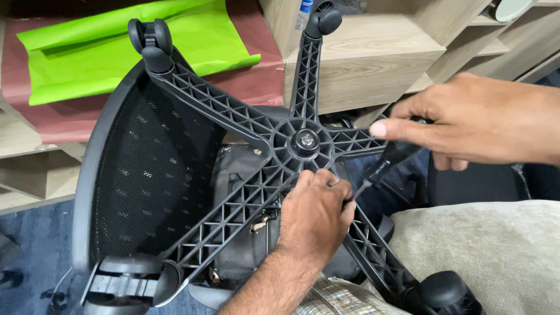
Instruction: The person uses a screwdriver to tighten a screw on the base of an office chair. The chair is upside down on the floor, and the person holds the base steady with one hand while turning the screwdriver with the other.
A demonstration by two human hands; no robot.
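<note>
The one camera sits on my head, looking steeply down and forward. It is close over the upturned chair base (303, 140), with shelving (373, 58) beyond.

There is one black chair base (305, 142) with five arms, and four castor wheels are visible: (150, 36), (322, 21), (446, 291) and (125, 280). One screwdriver (388, 166) is there. Two hands work on it, the left hand (315, 213) and the right hand (466, 119). Two paper sheets lie behind, one green sheet (116, 44) and one brown sheet (58, 119).
</note>
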